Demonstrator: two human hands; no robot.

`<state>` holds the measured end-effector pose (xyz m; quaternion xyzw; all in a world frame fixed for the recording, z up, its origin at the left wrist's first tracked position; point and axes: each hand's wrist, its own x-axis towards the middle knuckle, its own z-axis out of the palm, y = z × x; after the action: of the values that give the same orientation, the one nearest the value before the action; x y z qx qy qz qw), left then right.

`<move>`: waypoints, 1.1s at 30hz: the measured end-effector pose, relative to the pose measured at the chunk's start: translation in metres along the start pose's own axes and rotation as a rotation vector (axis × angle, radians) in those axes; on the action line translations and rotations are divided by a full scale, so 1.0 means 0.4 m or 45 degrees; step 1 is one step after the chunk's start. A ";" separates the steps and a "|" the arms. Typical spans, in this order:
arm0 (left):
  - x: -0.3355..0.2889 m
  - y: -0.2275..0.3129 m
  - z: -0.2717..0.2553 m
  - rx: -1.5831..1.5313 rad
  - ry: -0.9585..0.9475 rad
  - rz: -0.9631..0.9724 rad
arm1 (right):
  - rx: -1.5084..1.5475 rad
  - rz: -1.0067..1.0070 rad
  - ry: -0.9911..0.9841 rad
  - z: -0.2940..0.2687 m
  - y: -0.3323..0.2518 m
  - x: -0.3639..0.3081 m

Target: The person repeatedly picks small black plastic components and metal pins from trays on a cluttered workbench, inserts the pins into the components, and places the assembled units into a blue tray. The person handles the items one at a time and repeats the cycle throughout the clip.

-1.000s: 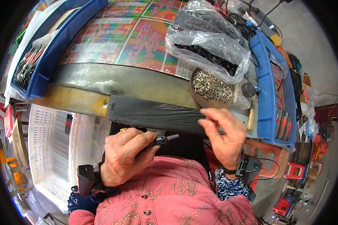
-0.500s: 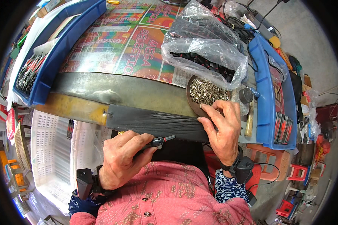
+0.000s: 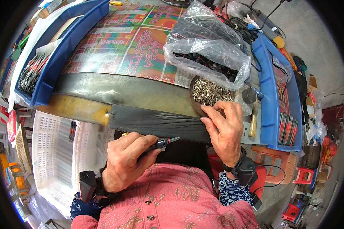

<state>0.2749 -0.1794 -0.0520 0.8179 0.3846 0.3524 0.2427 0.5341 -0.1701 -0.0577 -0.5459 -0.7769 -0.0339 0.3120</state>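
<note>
My left hand (image 3: 128, 158) is closed around a small black handled tool (image 3: 162, 143) with a reddish collar and a thin metal tip pointing right. It is held just off the near edge of a black rubber mat (image 3: 156, 121). My right hand (image 3: 226, 128) rests over the mat's right end, at the near rim of a round brown dish (image 3: 195, 102) heaped with small metal pins (image 3: 210, 91). Its thumb and index finger are curled toward each other beside the pins. Whether a pin is between the fingers is too small to make out.
A clear plastic bag (image 3: 214, 47) of black parts lies behind the dish. Right of it are a hammer (image 3: 253, 126) and a blue bin (image 3: 269, 114) with black-and-red pieces. A similar blue bin (image 3: 46, 91) stands at far left. White plastic baskets (image 3: 51, 149) are below the table's left edge.
My right hand has shifted slightly left at the dish's rim. The left hand, with the black tool, has barely moved to the right.
</note>
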 end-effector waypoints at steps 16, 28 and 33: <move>-0.025 0.004 0.011 -0.020 0.073 0.021 | 0.205 0.185 0.147 0.014 -0.014 -0.015; -0.038 0.004 0.020 0.003 0.062 0.030 | 0.220 0.149 0.250 0.022 -0.040 -0.016; -0.038 0.008 0.027 0.030 0.054 0.044 | 0.729 0.151 0.074 0.008 -0.111 -0.027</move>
<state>0.2774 -0.1949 -0.0627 0.8195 0.3797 0.3693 0.2188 0.4962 -0.1956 -0.0531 -0.4788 -0.7125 0.1893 0.4768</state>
